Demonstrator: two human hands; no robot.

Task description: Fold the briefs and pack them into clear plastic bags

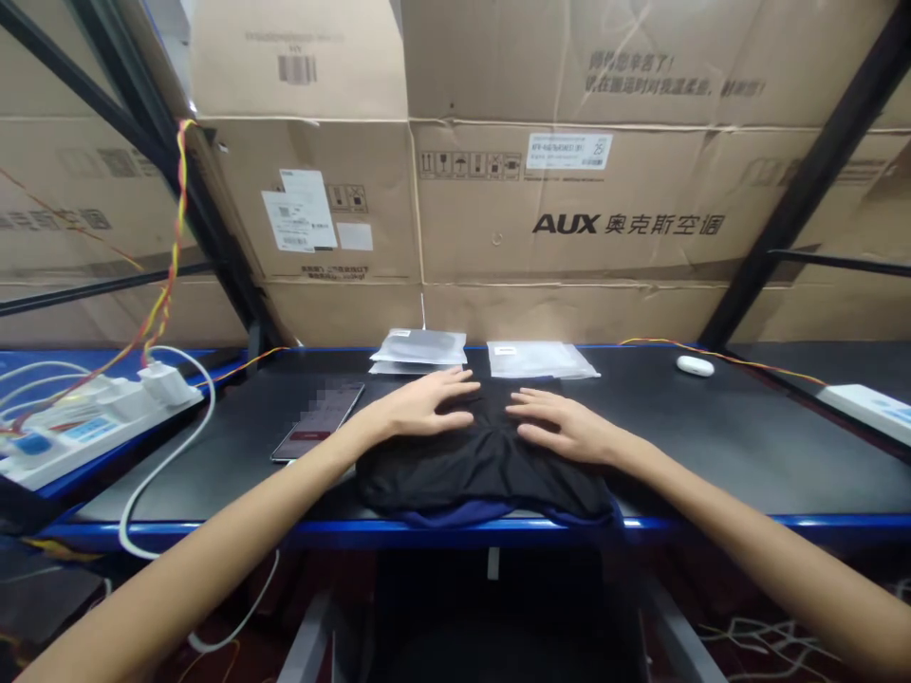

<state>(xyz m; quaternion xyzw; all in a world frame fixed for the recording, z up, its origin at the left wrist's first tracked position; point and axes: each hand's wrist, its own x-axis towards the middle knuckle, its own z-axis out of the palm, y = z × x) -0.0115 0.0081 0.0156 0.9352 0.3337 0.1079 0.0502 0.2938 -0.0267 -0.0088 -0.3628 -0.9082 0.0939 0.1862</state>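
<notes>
Black cloth with dark blue edging [484,474] lies rumpled at the front edge of the dark tabletop [712,446]. My left hand [432,403] rests palm down on its upper left part, fingers spread and pointing right. On the upper right part lies my right hand [566,422], also flat, with its fingers apart and pointing left. A strip of black cloth shows between the two hands. Beyond them are a stack of flat packets in clear plastic [419,348] and another packet [539,360].
A phone [319,424] lies left of the cloth. Power strips stand at the far left [106,413] and far right [872,410], with cables around the left one. A small white case [695,366] sits at the back right. Cardboard [498,228] rises behind the table.
</notes>
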